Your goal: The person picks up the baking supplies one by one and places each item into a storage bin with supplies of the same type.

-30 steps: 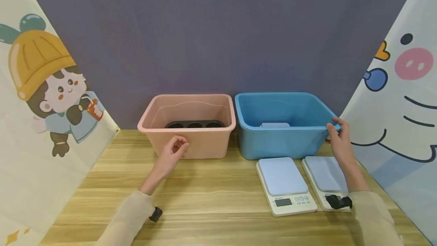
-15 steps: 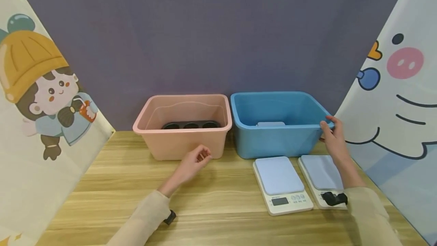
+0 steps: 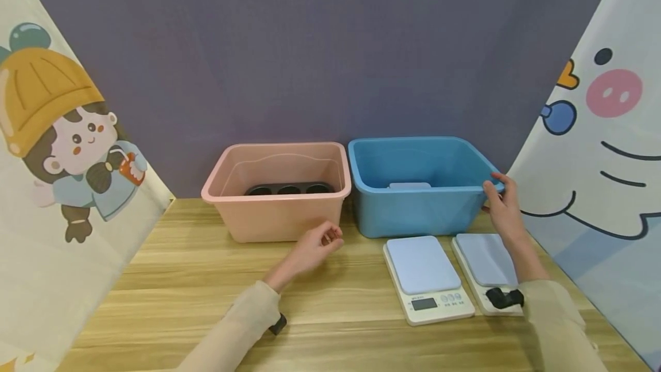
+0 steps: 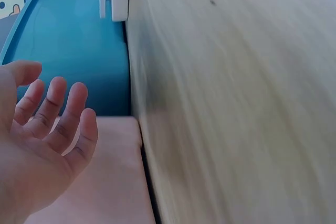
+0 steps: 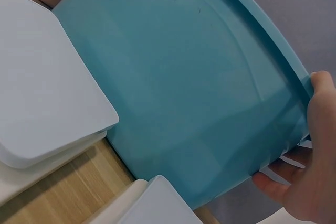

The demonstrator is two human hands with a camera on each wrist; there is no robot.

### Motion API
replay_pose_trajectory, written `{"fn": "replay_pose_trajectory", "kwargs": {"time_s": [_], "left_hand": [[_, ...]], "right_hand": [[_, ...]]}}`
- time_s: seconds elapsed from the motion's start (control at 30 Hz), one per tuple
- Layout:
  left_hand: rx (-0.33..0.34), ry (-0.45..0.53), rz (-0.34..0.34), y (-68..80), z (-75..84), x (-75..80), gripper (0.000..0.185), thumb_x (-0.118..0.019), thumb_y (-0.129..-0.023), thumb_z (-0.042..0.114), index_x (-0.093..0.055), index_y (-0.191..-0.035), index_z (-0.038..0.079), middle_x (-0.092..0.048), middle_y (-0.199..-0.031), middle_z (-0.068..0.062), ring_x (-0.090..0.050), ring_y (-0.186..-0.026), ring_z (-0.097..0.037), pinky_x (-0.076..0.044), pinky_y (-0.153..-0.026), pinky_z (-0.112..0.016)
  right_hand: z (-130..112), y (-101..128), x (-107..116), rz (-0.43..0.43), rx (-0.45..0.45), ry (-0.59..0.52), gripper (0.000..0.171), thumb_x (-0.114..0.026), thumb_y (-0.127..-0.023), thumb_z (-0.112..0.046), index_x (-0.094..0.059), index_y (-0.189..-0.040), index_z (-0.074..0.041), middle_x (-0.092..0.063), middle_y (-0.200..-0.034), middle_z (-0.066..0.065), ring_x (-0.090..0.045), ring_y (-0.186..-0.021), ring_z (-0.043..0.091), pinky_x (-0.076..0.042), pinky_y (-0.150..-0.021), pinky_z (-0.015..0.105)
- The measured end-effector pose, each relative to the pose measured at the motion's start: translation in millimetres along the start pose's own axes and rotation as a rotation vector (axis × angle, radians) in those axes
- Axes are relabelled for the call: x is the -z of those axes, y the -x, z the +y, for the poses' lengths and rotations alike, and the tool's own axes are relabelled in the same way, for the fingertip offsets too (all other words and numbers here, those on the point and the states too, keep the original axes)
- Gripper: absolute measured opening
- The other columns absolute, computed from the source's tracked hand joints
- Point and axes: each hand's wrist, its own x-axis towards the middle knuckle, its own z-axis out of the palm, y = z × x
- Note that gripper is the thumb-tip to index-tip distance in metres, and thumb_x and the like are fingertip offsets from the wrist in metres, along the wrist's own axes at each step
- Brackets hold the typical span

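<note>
A blue plastic bin [image 3: 413, 214] stands at the back right. My right hand [image 3: 503, 205] grips its front right corner, thumb on the rim and fingers below it along the side, as the right wrist view shows. Before the lower right part of a pink bin [image 3: 279, 220] hovers my left hand [image 3: 316, 247], holding nothing. In the left wrist view its fingers [image 4: 58, 95] are loosely bent and spread. Inside the pink bin lies a dark tray [image 3: 275, 186] with round wells. A pale flat piece [image 3: 409, 185] shows inside the blue bin, its lower part hidden.
Two white kitchen scales lie before the blue bin: the nearer scale [image 3: 426, 271] and another scale [image 3: 488, 260], partly covered by the right forearm. A dark wall [image 3: 330, 50] rises behind the bins. Printed panels flank the wooden table [image 3: 170, 297].
My left hand has moved right along the front of the pink bin, to its lower right corner. My right hand keeps its grip on the blue bin's corner. The head view has shifted slightly.
</note>
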Motion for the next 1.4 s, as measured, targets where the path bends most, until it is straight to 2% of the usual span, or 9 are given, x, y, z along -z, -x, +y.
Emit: {"fn": "replay_pose_trajectory", "kwargs": {"time_s": [0.17,0.37,0.57,0.87,1.03,1.13,1.27,1.4], "left_hand": [[-0.007,0.006,-0.057,-12.4,5.2,-16.6,0.02,-0.061,-0.098,0.021,-0.062,-0.112,0.006,-0.065,-0.096,-0.001,-0.057,-0.086,-0.011,-0.047,-0.078,-0.025],[0.0,0.009,-0.089,-22.6,8.6,-33.1,0.018,-0.061,-0.098,0.019,-0.061,-0.113,0.009,-0.065,-0.097,-0.001,-0.058,-0.086,-0.011,-0.048,-0.079,-0.025],[0.022,0.001,-0.117,-28.6,10.8,-41.7,0.022,-0.059,-0.099,0.022,-0.061,-0.117,0.009,-0.064,-0.098,0.001,-0.057,-0.084,-0.011,-0.047,-0.077,-0.026],[0.043,-0.018,-0.165,-44.0,13.0,-50.3,0.03,-0.058,-0.1,0.033,-0.061,-0.123,0.013,-0.062,-0.102,0.002,-0.056,-0.084,-0.011,-0.047,-0.074,-0.027],[0.046,-0.012,-0.207,-51.2,17.4,-57.3,0.036,-0.059,-0.1,0.033,-0.06,-0.129,0.012,-0.063,-0.109,-0.001,-0.06,-0.094,-0.013,-0.049,-0.081,-0.029],[0.032,-0.049,-0.225,-53.5,20.3,-62.0,0.038,-0.06,-0.099,0.033,-0.059,-0.132,0.012,-0.064,-0.115,-0.004,-0.061,-0.104,-0.017,-0.049,-0.091,-0.03],[0.019,-0.086,-0.261,-55.3,22.2,-66.4,0.044,-0.06,-0.099,0.035,-0.058,-0.136,0.012,-0.062,-0.125,-0.008,-0.058,-0.116,-0.021,-0.046,-0.1,-0.034],[0.045,-0.073,-0.295,-57.2,21.6,-70.6,0.048,-0.06,-0.099,0.038,-0.056,-0.139,0.013,-0.059,-0.131,-0.008,-0.056,-0.12,-0.021,-0.045,-0.103,-0.034]], "right_hand": [[1,2,3,0.004,0.0,-0.001,0.059,-0.033,-0.106,-0.043,-0.014,-0.157,-0.02,-0.017,-0.158,0.026,-0.033,-0.132,0.038,-0.044,-0.086,0.03],[-4,4,0,-0.001,0.019,-0.015,0.059,-0.033,-0.107,-0.041,-0.014,-0.156,-0.014,-0.016,-0.156,0.028,-0.033,-0.129,0.038,-0.041,-0.078,0.016],[-21,11,-2,-0.014,0.018,-0.02,0.061,-0.033,-0.107,-0.039,-0.012,-0.155,-0.008,-0.016,-0.155,0.029,-0.032,-0.127,0.038,-0.041,-0.082,0.022],[3,4,1,-0.014,0.068,-0.02,0.059,-0.034,-0.107,-0.041,-0.014,-0.156,-0.016,-0.02,-0.151,0.022,-0.037,-0.118,0.017,-0.042,-0.077,0.013],[3,6,1,-0.007,0.069,-0.027,0.056,-0.034,-0.106,-0.043,-0.017,-0.155,-0.022,-0.023,-0.148,0.021,-0.038,-0.121,0.021,-0.042,-0.075,0.011],[2,6,0,-0.009,0.072,-0.028,0.056,-0.034,-0.106,-0.043,-0.017,-0.155,-0.022,-0.022,-0.148,0.021,-0.037,-0.123,0.024,-0.042,-0.075,0.01],[1,6,1,-0.015,0.068,-0.027,0.058,-0.034,-0.106,-0.043,-0.015,-0.155,-0.019,-0.021,-0.149,0.021,-0.036,-0.123,0.024,-0.041,-0.075,0.011],[-4,8,2,-0.023,0.072,-0.031,0.059,-0.033,-0.107,-0.04,-0.013,-0.155,-0.013,-0.02,-0.149,0.022,-0.036,-0.119,0.02,-0.043,-0.076,0.013]]}}
